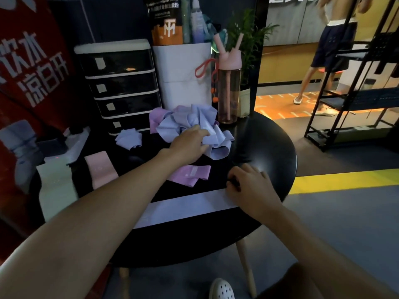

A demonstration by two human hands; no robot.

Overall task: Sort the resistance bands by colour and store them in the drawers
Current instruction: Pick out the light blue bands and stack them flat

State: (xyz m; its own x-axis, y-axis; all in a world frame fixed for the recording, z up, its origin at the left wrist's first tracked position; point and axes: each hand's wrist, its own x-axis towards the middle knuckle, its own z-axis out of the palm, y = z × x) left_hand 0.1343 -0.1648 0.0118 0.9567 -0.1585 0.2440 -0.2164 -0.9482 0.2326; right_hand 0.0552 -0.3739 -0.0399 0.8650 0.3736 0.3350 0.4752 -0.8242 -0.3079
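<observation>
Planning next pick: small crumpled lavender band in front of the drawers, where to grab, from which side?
I'd pinch a raised fold on top of the small lavender band, coming from above on the near side. It lies bunched, with loops standing off the table, and the drawer unit stands close behind it.

Glossy black table (269, 147) (wooden legs), matt rubbery bands (194, 121).

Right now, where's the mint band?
In the head view, the mint band lies flat at the table's left edge, just left of the pink band.
</observation>
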